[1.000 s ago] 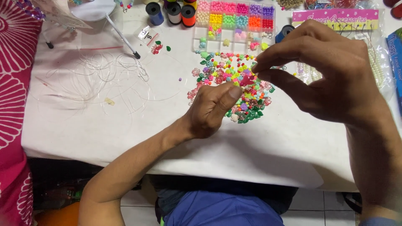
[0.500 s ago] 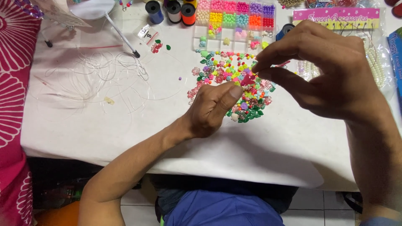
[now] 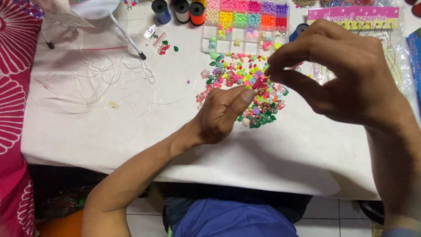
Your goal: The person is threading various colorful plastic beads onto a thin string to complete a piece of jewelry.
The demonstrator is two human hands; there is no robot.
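A heap of small colourful beads (image 3: 237, 77) lies on the white table (image 3: 131, 131). My left hand (image 3: 221, 114) rests on the table at the heap's near edge, fingers curled, its thumb and fingertip pinching a small red bead (image 3: 259, 83). Just above the heap, my right hand (image 3: 346, 74) is raised with thumb and forefinger pinched together next to that bead; a thin thread cannot be made out between them. A loose coil of clear thread (image 3: 101, 79) lies to the left.
A compartmented bead box (image 3: 245, 19) stands at the back, with three thread spools (image 3: 177, 9) beside it. Packets of beads (image 3: 351, 15) lie at the back right, a small bag (image 3: 153, 35) at the back left. Pink patterned cloth (image 3: 11, 87) borders the left edge.
My right hand's pinched fingertips have drifted slightly left and down toward the red bead at my left fingertips. The left hand has stayed in place.
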